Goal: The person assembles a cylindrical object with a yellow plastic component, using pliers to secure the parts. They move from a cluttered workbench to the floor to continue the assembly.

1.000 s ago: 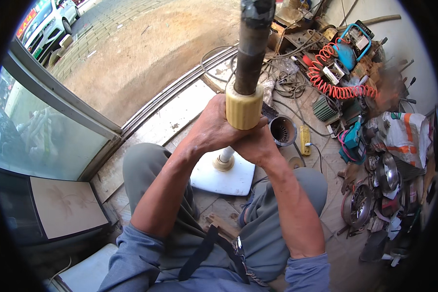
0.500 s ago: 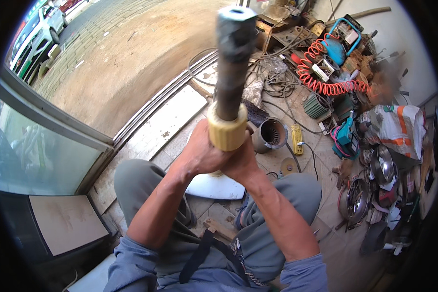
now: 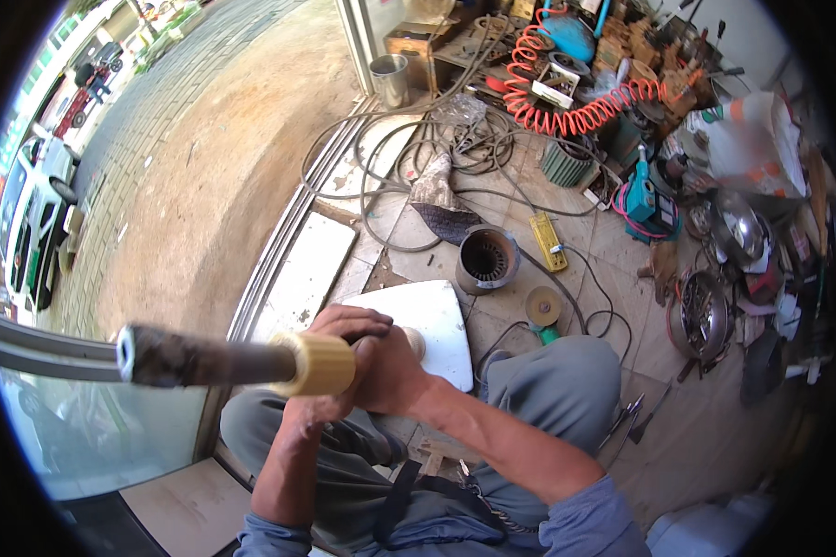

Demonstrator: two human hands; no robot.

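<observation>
Both of my hands are wrapped around a dark metal rod (image 3: 218, 364) with a ribbed yellow collar (image 3: 318, 364). It tilts toward the left, its hollow, greyish tip toward me. My left hand (image 3: 330, 339) curls its fingers around it just behind the collar. Pressed against it, my right hand (image 3: 392, 373) closes around the same part, and the grip area is largely hidden by the fingers. Beyond my hands, on the floor between my knees, lies a white rounded plate (image 3: 441, 320). A pale round piece (image 3: 416, 343) shows beside my right hand, above the plate.
Ahead stands a motor stator housing (image 3: 486, 262), near a yellow power strip (image 3: 548, 243) and a green angle grinder (image 3: 542, 311). Looped cables (image 3: 492, 153) and an orange coiled hose (image 3: 567, 121) spread behind. A metal bowl of parts (image 3: 701, 320) sits right; a glass door (image 3: 102, 432) stands left.
The rod has swung from pointing up near the middle to pointing left, and both hands have moved left and lower with it. The view has shifted too.
</observation>
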